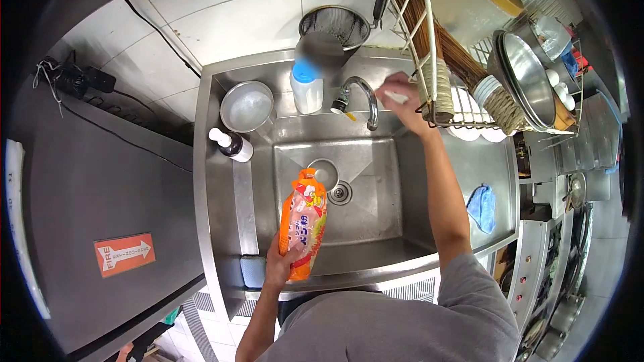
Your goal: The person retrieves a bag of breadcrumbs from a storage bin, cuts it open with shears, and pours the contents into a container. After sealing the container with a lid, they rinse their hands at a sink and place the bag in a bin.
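Head view: left hand (280,263) grips an orange bag (303,222) over the sink's (402,161) front edge; right hand (400,96), arm outstretched, pinches a small white item (396,97) near the faucet (362,97).

bottle (307,87) top blurred, packet (304,223) print illegible

Orange-and-pink packet (303,224), blue cloth (482,206)

Single head camera, looking steeply down, close over sink (402,181).
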Available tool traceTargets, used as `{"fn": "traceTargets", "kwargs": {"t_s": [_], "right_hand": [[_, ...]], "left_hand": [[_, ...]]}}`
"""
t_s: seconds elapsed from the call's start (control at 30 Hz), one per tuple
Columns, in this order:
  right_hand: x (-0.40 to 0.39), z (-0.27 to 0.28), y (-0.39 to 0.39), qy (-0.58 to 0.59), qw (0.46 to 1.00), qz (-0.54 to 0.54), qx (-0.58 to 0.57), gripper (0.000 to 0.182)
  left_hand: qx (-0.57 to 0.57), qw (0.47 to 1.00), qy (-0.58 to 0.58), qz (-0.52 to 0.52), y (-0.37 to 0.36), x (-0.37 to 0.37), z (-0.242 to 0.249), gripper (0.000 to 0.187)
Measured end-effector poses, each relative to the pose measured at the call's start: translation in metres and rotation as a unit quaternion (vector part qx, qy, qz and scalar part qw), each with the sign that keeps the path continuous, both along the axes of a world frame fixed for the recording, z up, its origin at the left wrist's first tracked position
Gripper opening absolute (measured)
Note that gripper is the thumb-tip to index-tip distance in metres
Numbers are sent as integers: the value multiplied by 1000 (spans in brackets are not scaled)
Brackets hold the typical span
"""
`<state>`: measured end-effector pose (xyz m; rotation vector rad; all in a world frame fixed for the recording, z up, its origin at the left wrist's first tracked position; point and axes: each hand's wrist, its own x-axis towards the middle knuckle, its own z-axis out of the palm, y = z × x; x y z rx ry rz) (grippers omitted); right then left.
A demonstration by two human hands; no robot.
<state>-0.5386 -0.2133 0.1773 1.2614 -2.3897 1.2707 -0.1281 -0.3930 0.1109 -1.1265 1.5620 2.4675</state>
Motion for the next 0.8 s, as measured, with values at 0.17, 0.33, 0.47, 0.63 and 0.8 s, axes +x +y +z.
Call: {"fn": "traceTargets", "kwargs": {"t_s": [0.17,0.33,0.47,0.63,0.8], "right_hand": [[62,2,24,54,998,8,32,15],[79,-27,31,154,986,-25,55,14],[122,-59,34,-161,981,-90,-53,7],[193,-100,51,-436,871,-41,-224,14],[265,-52,71,-575,710,-65,-402,30]], "left_hand": [[1,1000,24,-3,3,-1,7,57],[-22,999,34,-16,5,-5,9,55],[-29,998,53,-16,11,-1,15,54],[-45,996,42,-67,5,-2,5,55],[-20,985,44,-163,-1,-14,11,59]]}}
